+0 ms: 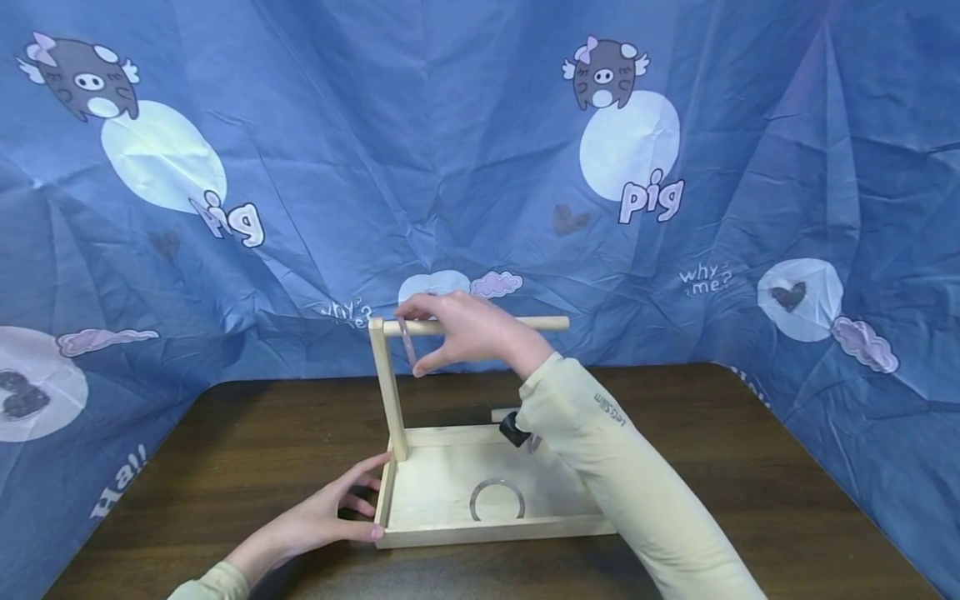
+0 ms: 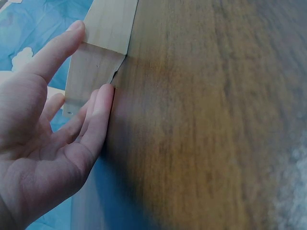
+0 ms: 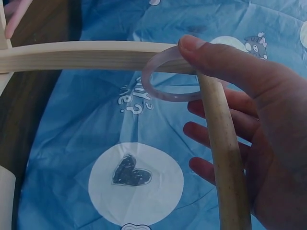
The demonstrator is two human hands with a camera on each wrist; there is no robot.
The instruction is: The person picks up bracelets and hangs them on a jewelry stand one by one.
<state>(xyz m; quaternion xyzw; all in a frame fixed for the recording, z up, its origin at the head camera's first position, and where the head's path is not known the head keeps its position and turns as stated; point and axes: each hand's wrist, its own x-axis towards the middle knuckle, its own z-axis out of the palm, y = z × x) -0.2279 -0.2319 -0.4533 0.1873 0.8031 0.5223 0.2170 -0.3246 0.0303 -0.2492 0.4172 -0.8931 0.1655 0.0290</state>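
A pale, translucent bangle (image 1: 407, 342) is around the upper wooden rod (image 1: 546, 323), close to the post (image 1: 387, 387) of a wooden stand. My right hand (image 1: 474, 329) pinches this bangle between thumb and fingers, and the right wrist view shows the rod (image 3: 223, 153) passing in front of the palm. At the left end of the stand's tray (image 1: 431, 492), my left hand (image 1: 318, 517) touches the side with extended thumb and fingers. In the left wrist view its fingertips meet the tray's wooden wall (image 2: 93, 72) near the tabletop.
Inside the tray lies a second bangle (image 1: 497, 482). Behind my right forearm, a shorter rod (image 1: 501, 414) and a pinkish curved piece (image 1: 534, 443) partly show. The stand is on a dark wooden table (image 1: 262, 433), with a blue printed curtain (image 1: 450, 167) behind it.
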